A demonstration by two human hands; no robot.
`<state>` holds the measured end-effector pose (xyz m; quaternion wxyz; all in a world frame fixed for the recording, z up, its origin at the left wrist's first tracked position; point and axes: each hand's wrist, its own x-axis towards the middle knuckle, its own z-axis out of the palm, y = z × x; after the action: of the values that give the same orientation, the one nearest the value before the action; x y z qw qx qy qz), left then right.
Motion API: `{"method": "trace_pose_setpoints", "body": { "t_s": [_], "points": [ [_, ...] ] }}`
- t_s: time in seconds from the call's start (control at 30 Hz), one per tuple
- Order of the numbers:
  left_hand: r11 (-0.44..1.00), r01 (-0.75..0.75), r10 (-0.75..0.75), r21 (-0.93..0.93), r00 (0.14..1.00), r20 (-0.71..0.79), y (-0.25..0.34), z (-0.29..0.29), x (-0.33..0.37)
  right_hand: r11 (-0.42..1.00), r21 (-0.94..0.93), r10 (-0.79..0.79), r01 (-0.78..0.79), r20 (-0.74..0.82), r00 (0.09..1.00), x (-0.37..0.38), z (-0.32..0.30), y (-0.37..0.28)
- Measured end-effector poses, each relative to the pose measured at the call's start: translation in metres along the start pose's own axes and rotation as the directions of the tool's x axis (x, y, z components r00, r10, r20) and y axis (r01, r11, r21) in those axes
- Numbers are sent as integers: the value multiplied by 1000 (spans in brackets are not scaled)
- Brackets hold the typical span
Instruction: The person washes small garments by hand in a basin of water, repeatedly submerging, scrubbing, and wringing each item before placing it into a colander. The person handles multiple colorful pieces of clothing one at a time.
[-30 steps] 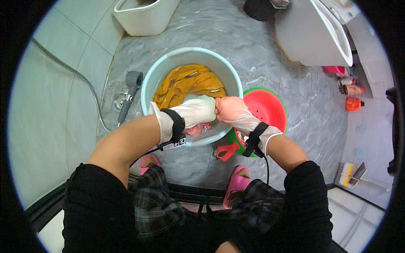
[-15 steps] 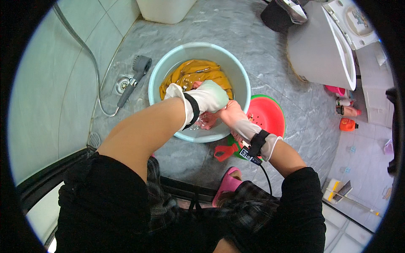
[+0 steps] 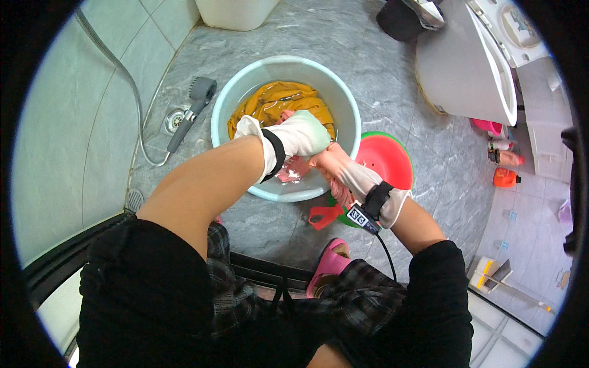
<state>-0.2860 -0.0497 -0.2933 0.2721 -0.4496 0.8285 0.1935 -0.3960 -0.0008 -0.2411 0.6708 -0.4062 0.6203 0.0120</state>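
Note:
A pale blue basin [image 3: 222, 116] on the floor holds water and a soaked mustard-yellow cloth [image 3: 276, 98]. Over its near right side both my gloved hands meet, closed. My left hand [image 3: 304, 134], in a white and pale green glove with a black wrist strap, grips a pink cloth [image 3: 293, 170]; its fingertips are mostly hidden. My right hand [image 3: 334, 161], in a pinkish-white glove, is bunched on the pink cloth beside it. Some of that cloth dips in the water, and some hangs past the basin's rim below my right wrist.
Just right of the basin sits a red colander [image 3: 392, 161] with a green rim beneath. A shower head [image 3: 199, 101] with its hose lies by a floor drain [image 3: 176, 119]. At the upper right stand a toilet [image 3: 460, 73] and a dark bin [image 3: 396, 21]. Bottles [image 3: 506, 178] line the right.
My hands stay together over the basin, with the right wrist slightly turned. More pink cloth now shows hanging below the right hand. The whole view has shifted a little.

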Motion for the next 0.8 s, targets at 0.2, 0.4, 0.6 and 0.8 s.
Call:
{"method": "trace_pose_setpoints", "body": {
  "t_s": [0.2,0.4,0.6,0.8],
  "points": [
    [979,-75,60,-190,994,-87,-1,-4,-43,809,-20,-585,587,58,809,39,1,28],
    [882,-119,101,-456,993,-63,-7,8,-71,812,-560,-175,166,37,984,30,-2,26],
    [923,-151,156,-353,988,-15,-7,7,-77,768,-630,-136,116,16,991,-14,4,-3],
    [833,-166,151,-528,986,-72,-9,19,-70,733,-662,-202,156,8,979,-18,10,-5]
  ]
}}
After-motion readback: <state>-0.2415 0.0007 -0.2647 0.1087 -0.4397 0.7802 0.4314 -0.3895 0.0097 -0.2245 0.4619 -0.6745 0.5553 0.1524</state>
